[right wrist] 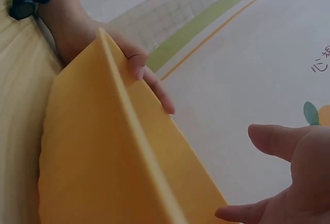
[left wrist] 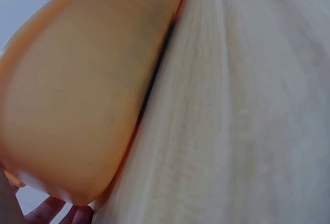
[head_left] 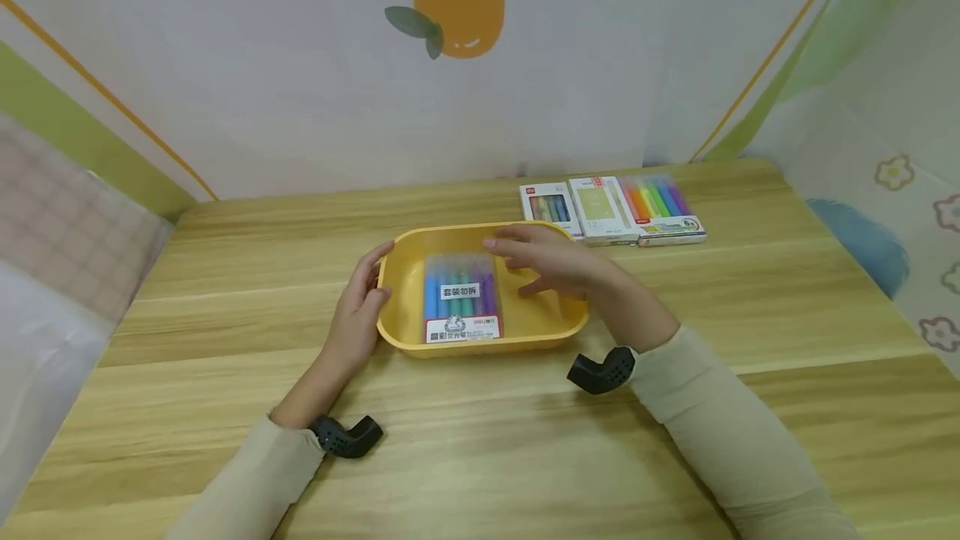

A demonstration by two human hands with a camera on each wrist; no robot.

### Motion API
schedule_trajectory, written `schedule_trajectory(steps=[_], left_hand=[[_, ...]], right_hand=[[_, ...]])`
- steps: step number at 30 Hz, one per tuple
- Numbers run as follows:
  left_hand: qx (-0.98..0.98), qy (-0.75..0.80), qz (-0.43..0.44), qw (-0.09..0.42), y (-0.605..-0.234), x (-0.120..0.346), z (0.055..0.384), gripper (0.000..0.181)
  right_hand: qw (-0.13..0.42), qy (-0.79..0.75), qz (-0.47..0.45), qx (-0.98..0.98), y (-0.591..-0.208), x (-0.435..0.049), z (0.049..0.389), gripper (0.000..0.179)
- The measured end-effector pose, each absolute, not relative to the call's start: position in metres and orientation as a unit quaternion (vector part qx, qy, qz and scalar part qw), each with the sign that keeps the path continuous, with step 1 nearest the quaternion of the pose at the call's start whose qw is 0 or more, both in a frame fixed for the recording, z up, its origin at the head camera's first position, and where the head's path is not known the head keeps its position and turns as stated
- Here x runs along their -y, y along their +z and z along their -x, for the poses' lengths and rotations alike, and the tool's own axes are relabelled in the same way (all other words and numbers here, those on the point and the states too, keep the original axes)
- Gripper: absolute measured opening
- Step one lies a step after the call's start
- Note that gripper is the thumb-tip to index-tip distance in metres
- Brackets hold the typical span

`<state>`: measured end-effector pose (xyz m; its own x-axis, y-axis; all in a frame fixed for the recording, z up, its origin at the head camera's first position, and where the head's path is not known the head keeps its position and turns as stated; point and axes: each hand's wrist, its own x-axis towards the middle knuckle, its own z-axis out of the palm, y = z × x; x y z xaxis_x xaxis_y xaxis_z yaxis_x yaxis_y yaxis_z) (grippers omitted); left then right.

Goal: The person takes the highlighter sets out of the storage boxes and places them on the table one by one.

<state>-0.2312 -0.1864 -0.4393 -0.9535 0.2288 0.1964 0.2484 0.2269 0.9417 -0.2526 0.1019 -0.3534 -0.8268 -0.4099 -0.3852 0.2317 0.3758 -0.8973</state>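
A yellow plastic basket (head_left: 411, 346) sits on the wooden table in the head view. Inside it, left of middle, lies a clear pack of highlighters (head_left: 461, 307) in blue, green and purple with a white label. My left hand (head_left: 358, 307) holds the basket's left end, thumb at the rim and fingers around the outer side; the right wrist view shows the thumb hooked over the edge. Above the basket's right part hovers my right hand (head_left: 558, 265), its fingers spread and extended, with nothing between them. The left wrist view is mostly filled by the basket's outer wall (left wrist: 77, 90).
Behind the basket to the right lie a small white box of coloured pens (head_left: 549, 205), a white and yellow-green box (head_left: 602, 211) and a pack of rainbow-coloured pens (head_left: 660, 211). A printed cloth (head_left: 300, 65) hangs along the table's far edge.
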Motion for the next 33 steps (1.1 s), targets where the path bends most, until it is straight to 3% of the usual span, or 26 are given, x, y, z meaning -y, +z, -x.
schedule_trajectory(steps=[33], left_hand=[[0.773, -0.616, 0.15, 0.007, -0.441, 0.186, 0.232, 0.062]], right_hand=[[0.343, -0.688, -0.032, -0.639, -0.369, -0.086, 0.253, 0.066]])
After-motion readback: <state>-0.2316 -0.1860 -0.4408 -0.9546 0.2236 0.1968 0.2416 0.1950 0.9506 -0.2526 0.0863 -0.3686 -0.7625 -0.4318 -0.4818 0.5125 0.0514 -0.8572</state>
